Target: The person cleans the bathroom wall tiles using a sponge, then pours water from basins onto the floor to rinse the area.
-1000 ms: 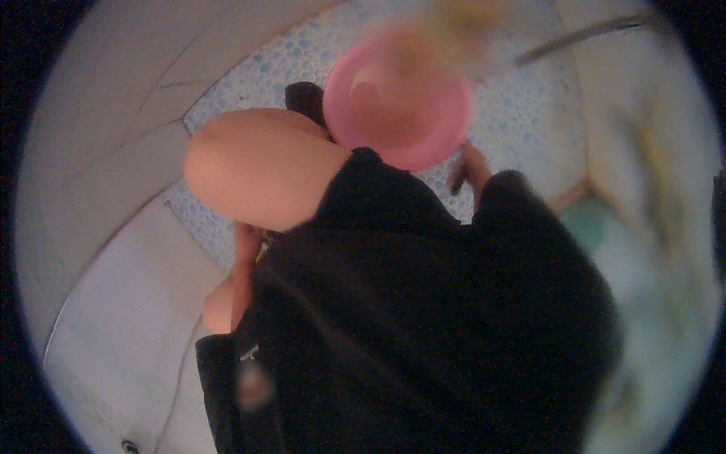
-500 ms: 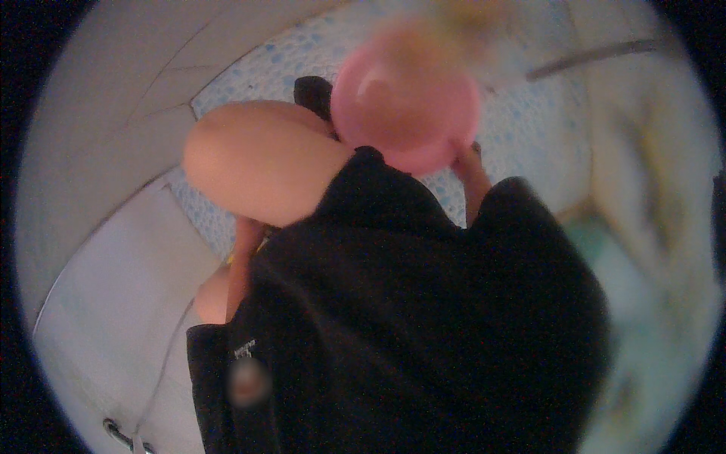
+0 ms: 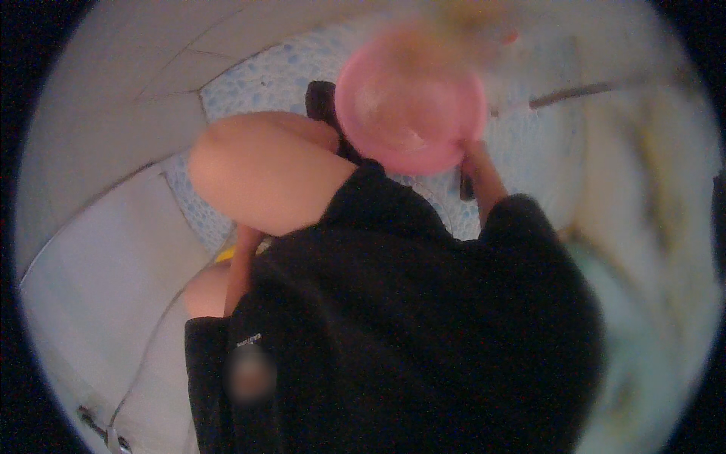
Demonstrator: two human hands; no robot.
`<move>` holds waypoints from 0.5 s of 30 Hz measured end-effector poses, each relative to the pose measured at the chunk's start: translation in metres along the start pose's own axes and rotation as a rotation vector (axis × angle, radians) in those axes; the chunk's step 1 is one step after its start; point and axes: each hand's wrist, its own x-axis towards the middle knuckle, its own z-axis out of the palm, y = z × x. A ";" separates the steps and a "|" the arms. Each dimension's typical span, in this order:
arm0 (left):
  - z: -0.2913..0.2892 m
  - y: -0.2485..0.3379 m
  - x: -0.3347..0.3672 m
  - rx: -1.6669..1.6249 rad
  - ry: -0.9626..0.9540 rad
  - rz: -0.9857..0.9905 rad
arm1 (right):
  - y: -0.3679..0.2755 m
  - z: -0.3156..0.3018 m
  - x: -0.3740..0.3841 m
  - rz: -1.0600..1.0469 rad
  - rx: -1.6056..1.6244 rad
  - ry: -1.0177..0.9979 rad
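Note:
A round pink basin (image 3: pixel 395 155) stands on the blue-and-white pebble-patterned floor, in front of my bent legs. My right hand (image 3: pixel 474 157) is closed on the basin's near right rim. Inside the basin there looks to be a shallow pool of water, with a pale glint near its lower edge. My left hand (image 3: pixel 246 236) reaches down below my raised thigh, which hides its fingers. Beside that wrist shows a yellow object (image 3: pixel 226 255), too little of it visible to name.
Dark footwear (image 3: pixel 321 102) sits left of the basin. A dark strip (image 3: pixel 571 95) lies along the floor at right. A blur covers the basin's far edge, with a small red spot (image 3: pixel 511 36) nearby. Walls close in on the left; a hose (image 3: pixel 144 348) runs from a metal fitting (image 3: pixel 106 431) at lower left.
The view has shifted slightly. My right hand sits a little further right and turned on the rim, and the glint in the basin has moved. More of the yellow object shows.

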 end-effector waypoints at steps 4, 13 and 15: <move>0.001 -0.034 0.001 0.079 0.101 0.042 | -0.046 0.018 0.036 -0.062 -0.281 0.086; -0.017 -0.054 -0.024 -0.663 0.206 -0.162 | -0.113 0.123 0.043 -0.136 -0.207 -0.233; -0.024 -0.053 -0.035 -0.738 0.279 -0.180 | -0.112 0.141 0.051 -0.081 -0.243 -0.271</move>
